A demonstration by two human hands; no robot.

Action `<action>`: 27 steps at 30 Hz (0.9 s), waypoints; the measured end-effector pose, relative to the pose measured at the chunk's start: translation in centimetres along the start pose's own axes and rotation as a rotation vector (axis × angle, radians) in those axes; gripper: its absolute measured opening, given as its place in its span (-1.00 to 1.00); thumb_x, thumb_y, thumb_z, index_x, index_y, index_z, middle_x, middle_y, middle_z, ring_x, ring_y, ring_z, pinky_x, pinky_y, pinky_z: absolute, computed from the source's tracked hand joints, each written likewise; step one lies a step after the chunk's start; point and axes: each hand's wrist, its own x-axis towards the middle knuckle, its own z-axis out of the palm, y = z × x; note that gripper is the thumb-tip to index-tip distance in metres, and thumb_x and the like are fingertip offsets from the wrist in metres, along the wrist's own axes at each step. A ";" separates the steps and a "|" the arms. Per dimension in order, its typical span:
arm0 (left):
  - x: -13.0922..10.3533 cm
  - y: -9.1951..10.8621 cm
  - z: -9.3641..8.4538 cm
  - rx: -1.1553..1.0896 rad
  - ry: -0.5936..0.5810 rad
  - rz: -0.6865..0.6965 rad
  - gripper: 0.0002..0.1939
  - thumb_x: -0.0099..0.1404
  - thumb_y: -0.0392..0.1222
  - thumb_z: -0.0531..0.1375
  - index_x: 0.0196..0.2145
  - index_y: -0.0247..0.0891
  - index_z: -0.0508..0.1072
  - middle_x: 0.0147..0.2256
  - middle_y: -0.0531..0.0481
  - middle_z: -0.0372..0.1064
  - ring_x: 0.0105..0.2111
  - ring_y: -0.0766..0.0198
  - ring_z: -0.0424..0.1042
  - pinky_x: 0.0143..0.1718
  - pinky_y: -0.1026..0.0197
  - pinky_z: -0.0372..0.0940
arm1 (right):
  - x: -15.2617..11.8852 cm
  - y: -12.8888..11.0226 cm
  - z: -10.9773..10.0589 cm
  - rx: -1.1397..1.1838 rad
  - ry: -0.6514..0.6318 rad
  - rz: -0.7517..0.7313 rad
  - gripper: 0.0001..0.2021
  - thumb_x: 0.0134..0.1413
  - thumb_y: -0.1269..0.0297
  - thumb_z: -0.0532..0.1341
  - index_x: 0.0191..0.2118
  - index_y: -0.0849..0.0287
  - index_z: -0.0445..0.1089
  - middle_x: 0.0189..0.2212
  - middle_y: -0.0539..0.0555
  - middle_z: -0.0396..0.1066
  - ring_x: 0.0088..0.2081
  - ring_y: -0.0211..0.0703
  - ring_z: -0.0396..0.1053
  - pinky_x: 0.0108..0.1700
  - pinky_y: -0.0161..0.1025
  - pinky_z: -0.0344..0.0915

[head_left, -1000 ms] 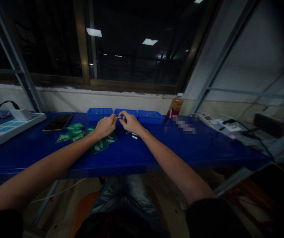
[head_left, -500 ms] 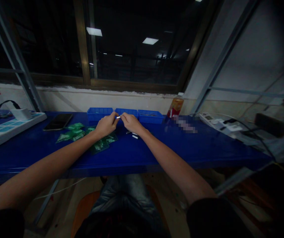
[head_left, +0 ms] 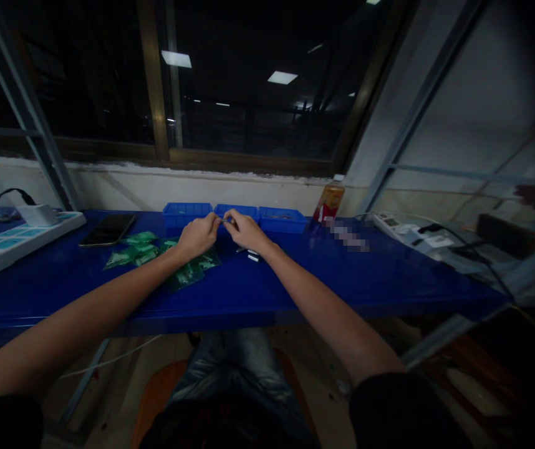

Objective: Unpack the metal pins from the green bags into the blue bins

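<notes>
My left hand [head_left: 198,236] and my right hand [head_left: 245,232] meet fingertip to fingertip over the table, in front of the blue bins. Both are closed in a pinch on a small metal piece [head_left: 223,221], mostly covered by the fingers; its exact kind is too small to make out. Below my right hand a few small silvery-white pieces [head_left: 253,256] lie on the tabletop. Green plastic packets [head_left: 139,251] are heaped beside and under my left forearm, some partly hidden by it.
Three blue bins [head_left: 282,220] line the back of the blue table [head_left: 323,280]. A drink bottle [head_left: 330,199] stands right of them. At left lie a phone [head_left: 107,230] and a white power strip [head_left: 24,243]; another power strip [head_left: 410,234] with cables sits at right.
The small piece between my fingertips has turned, and its bright white face no longer shows. Both hands stay almost in the same place, with the fingers slightly shifted.
</notes>
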 end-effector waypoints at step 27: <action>0.1 -0.3 0.1 0.046 -0.005 0.039 -0.60 0.35 -0.02 -0.24 -0.21 -0.22 0.31 -0.35 -0.12 0.43 -0.32 0.10 0.43 -0.32 0.17 0.22 | -0.2 -0.3 -0.2 -0.012 -0.007 0.004 -0.78 0.16 0.20 -0.04 -0.17 0.14 0.24 -0.56 -0.06 0.26 -0.49 -0.25 0.22 -0.42 -0.35 0.02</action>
